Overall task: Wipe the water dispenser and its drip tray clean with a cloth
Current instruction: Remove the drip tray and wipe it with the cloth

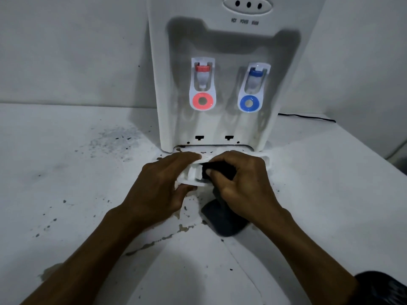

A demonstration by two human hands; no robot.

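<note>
A white water dispenser [222, 47] stands on a white counter, with a red tap [202, 84] on the left and a blue tap [253, 88] on the right. In front of its base, my left hand [158, 188] holds the white drip tray [191, 175] tilted off the counter. My right hand [242, 183] presses a dark cloth [220, 169] against the tray's inner side. The rest of the cloth [222, 219] hangs down and lies on the counter below my right hand. Much of the tray is hidden by both hands.
The white counter [77, 172] is chipped and speckled with dark spots around the dispenser. A black cable [308, 116] runs along the wall behind the dispenser on the right. A dark object [383, 287] shows at the bottom right corner.
</note>
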